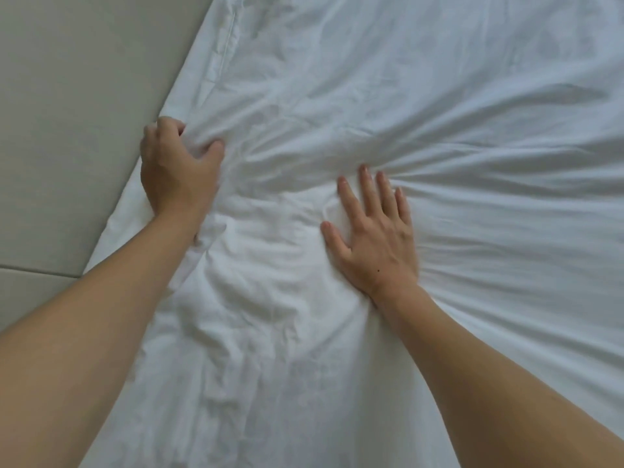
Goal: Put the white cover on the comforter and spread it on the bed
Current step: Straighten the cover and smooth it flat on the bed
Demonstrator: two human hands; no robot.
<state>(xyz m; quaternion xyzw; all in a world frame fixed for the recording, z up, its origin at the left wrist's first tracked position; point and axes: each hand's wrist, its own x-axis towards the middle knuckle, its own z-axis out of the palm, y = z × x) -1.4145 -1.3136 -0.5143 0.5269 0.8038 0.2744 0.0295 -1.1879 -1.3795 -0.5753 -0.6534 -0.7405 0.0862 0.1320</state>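
A person leans over a bed, both bare forearms reaching forward across a white cover (388, 96) that fills most of the view. To the left of the cover runs a pale grey-green padded surface (67, 113), probably a headboard or upholstered wall panel; which one is unclear. At the cover's left edge, the left hand (175, 170) clutches a bunch of fabric, fingers curled round it, likely tugging that edge or a corner of the filling into line. Right of it, near the cover's middle, the right hand (374, 231) lies flat with fingers spread, pressing down, seemingly pinning the cloth so it stays put while the other hand pulls; creases fan outward from its fingertips. Whether the comforter is fully inside cannot be seen, and the bed's edges are cut off.
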